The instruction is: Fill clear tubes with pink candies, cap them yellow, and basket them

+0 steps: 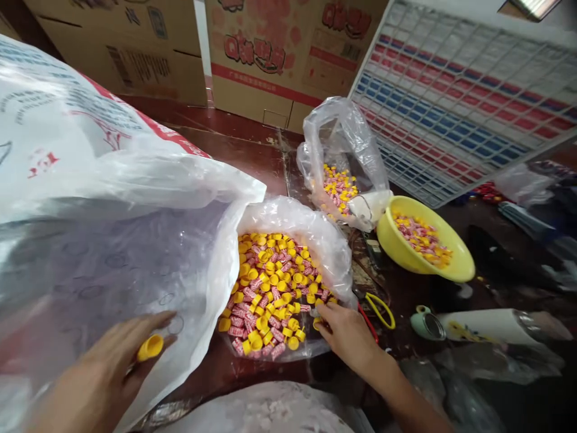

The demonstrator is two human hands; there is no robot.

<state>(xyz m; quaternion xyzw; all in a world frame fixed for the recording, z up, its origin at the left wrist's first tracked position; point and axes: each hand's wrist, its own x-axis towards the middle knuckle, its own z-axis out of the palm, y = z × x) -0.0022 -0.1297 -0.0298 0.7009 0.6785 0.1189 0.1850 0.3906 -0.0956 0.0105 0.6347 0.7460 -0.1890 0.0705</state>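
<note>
My left hand (112,355) is at the lower left, over the open mouth of a large white sack (135,270), with a yellow cap (150,347) between thumb and fingers. Clear rings lie inside the sack. Beside it, a clear plastic bag (315,222) spreads open around many yellow caps and small red-and-white wrapped pieces (270,288). At the right edge of this pile my right hand (347,334) has its fingertips together on a yellow piece, partly hidden by the fingers.
Behind the pile stand another clear bag of pieces (340,189) and a yellow bowl (426,240). Yellow-handled scissors (381,311) and a white bottle (487,325) lie to the right. Cardboard boxes (256,78) and a white wire rack (451,114) are at the back.
</note>
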